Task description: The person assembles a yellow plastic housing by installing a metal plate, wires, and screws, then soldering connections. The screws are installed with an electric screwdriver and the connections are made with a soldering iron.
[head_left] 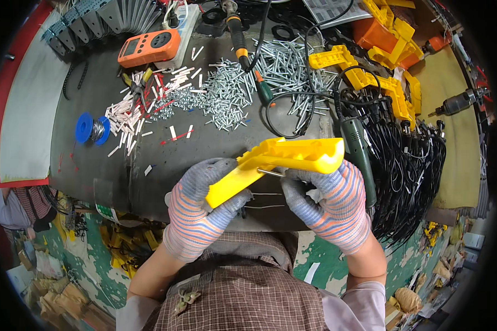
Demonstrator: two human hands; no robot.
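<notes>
A yellow angled plastic housing (298,154) is held up in front of me, above the near edge of the bench. My left hand (204,204), in a striped grey-tipped glove, grips its lower left part between thumb and fingers. Against the underside of the housing my right hand (328,201), gloved alike, is closed with its fingertips around a thin metal rod (270,173), which looks like a long screw. Its far tip touches or enters the housing; I cannot tell which. Two pale thin strands (265,207) show between the hands, just below the housing.
Heaps of screws (226,91) cover the back middle. White sleeve pieces (130,118), a solder spool (92,129) and an orange multimeter (149,48) lie left. Rightward are a green power tool (359,154), black cables (408,182), yellow housings (389,88) and a drill-like tool (459,102).
</notes>
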